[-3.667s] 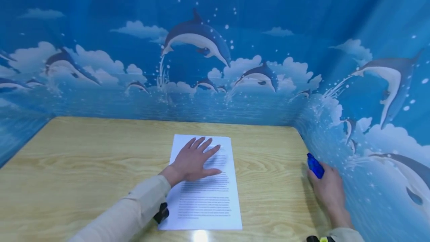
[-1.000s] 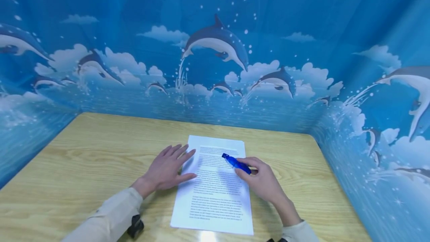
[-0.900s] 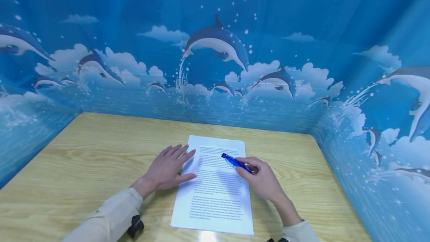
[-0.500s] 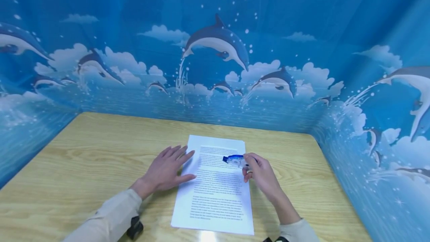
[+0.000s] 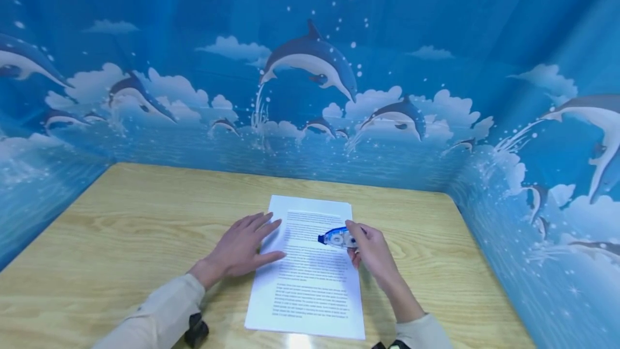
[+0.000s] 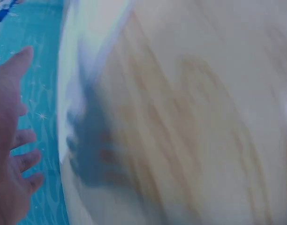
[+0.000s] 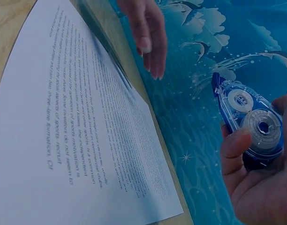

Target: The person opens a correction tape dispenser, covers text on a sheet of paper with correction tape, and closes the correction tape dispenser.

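A blue, clear-sided correction tape dispenser (image 5: 337,237) is in my right hand (image 5: 375,252), over the upper right part of a printed page. Two reels show through the side of the dispenser (image 7: 251,122) in the right wrist view, and its dark blue tip points left, away from the palm. Thumb and fingers of the right hand (image 7: 260,197) grip its rear end. My left hand (image 5: 237,249) has its fingers spread at the left edge of the paper (image 5: 310,308). Seen from the left wrist, that left hand (image 6: 5,140) holds nothing and casts a shadow below.
The paper looks like a small stack of sheets on a wood-grain table (image 5: 160,220). A blue curtain (image 5: 218,79) printed with dolphins hangs behind the table and along both sides. Black straps (image 5: 196,330) sit at the wrists.
The right hand has come from the table's right side to over the page, lately turning the dispenser so its reels show. The left hand has shifted from mid-page to the left edge.
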`<state>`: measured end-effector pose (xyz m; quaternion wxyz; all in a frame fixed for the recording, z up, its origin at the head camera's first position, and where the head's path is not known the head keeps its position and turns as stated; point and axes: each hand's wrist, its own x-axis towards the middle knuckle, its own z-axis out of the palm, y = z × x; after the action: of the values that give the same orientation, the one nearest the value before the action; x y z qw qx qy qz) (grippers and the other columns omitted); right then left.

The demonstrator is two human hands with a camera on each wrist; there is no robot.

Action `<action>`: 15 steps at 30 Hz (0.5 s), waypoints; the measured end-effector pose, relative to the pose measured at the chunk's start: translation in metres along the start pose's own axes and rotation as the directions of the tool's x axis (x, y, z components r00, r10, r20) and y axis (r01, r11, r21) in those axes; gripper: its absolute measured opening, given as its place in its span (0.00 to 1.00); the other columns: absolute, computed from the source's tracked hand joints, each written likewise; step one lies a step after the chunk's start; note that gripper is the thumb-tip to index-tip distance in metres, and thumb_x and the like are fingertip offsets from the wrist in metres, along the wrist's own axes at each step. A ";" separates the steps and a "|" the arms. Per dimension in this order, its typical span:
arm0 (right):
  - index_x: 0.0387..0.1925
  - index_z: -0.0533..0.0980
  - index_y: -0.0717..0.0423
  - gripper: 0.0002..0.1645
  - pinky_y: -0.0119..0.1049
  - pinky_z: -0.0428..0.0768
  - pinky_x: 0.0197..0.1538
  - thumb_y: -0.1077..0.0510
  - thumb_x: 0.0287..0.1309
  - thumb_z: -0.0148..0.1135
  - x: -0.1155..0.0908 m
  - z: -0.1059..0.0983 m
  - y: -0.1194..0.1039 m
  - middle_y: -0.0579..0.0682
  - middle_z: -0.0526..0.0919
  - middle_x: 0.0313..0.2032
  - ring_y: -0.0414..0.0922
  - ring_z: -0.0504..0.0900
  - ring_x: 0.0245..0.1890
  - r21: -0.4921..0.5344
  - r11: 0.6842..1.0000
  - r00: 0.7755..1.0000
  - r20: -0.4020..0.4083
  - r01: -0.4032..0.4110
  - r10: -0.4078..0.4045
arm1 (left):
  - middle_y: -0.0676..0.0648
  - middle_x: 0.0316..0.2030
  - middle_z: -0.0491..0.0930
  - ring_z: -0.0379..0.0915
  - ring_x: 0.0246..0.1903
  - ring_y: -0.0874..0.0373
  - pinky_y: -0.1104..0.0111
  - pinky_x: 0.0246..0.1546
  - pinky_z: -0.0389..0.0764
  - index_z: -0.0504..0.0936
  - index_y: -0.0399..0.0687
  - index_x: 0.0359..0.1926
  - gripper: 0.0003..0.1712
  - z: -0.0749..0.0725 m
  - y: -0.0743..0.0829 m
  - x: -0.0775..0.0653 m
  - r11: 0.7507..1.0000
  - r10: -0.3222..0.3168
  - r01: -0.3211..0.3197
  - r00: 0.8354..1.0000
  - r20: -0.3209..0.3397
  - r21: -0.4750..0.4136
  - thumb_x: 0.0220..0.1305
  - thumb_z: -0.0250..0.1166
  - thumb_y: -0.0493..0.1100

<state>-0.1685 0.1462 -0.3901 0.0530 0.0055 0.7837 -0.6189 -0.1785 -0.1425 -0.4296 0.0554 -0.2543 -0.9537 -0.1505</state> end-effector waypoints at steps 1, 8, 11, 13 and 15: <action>0.27 0.74 0.61 0.30 0.31 0.70 0.16 0.37 0.65 0.53 0.000 0.000 0.000 0.52 0.72 0.15 0.42 0.68 0.13 -0.004 1.000 1.000 0.002 0.002 -0.002 | 0.43 0.68 0.61 0.56 0.67 0.45 0.48 0.64 0.57 0.66 0.52 0.69 0.46 -0.001 0.002 0.001 0.999 -0.005 0.005 1.000 0.007 -0.047 0.59 0.49 0.76; 0.23 0.71 0.60 0.31 0.30 0.68 0.15 0.36 0.63 0.54 -0.002 0.003 0.000 0.52 0.71 0.14 0.42 0.66 0.11 -0.005 1.000 0.999 0.033 0.013 -0.012 | 0.48 0.58 0.75 0.69 0.58 0.54 0.55 0.59 0.68 0.76 0.48 0.61 0.35 -0.014 0.025 0.018 0.912 0.037 -0.032 0.999 0.005 -0.408 0.63 0.56 0.66; 0.23 0.72 0.60 0.31 0.30 0.68 0.15 0.36 0.63 0.54 -0.003 0.004 -0.001 0.52 0.71 0.14 0.42 0.66 0.12 -0.002 1.000 0.999 0.039 0.024 -0.024 | 0.49 0.50 0.80 0.75 0.50 0.58 0.55 0.53 0.74 0.79 0.47 0.56 0.29 -0.019 0.034 0.024 0.843 0.070 -0.069 0.997 -0.018 -0.533 0.64 0.60 0.61; 0.23 0.72 0.60 0.31 0.30 0.67 0.15 0.36 0.63 0.54 -0.003 0.006 -0.001 0.51 0.71 0.13 0.42 0.66 0.11 -0.006 1.000 0.999 0.037 0.029 -0.029 | 0.50 0.46 0.82 0.77 0.45 0.61 0.56 0.50 0.76 0.81 0.47 0.54 0.26 -0.020 0.039 0.028 0.802 0.084 -0.076 0.996 -0.013 -0.593 0.64 0.61 0.59; 0.23 0.72 0.60 0.30 0.30 0.67 0.14 0.37 0.64 0.54 -0.004 0.007 -0.001 0.51 0.71 0.13 0.41 0.65 0.11 -0.004 0.999 0.999 0.038 0.036 -0.036 | 0.54 0.43 0.82 0.77 0.42 0.64 0.57 0.48 0.77 0.81 0.47 0.53 0.25 -0.021 0.043 0.030 0.771 0.086 -0.062 0.996 0.008 -0.634 0.64 0.61 0.58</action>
<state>-0.1644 0.1389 -0.3902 0.0569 -0.0204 0.7840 -0.6178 -0.1823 -0.0989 -0.3933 -0.0448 -0.2981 -0.8377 -0.4554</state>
